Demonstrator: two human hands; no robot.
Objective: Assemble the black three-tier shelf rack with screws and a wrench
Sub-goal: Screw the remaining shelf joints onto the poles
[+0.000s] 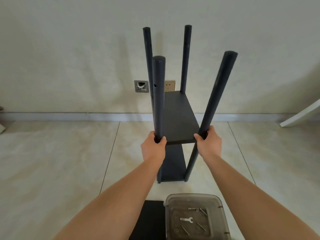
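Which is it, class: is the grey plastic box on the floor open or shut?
Open. The grey plastic box has no lid on it, so the wrench and loose screws inside show plainly from above.

Tiled floor and what I see standing on it

My view shows a pale tiled floor (52, 161) with the black rack (173, 163) upright at centre, its feet on the tiles. At 6 o'clock sits a clear plastic bin (219, 205), holding a small wrench (186, 219) and several screws (202, 212). A loose black shelf board (150, 220) lies flat just beside it at 7 o'clock.
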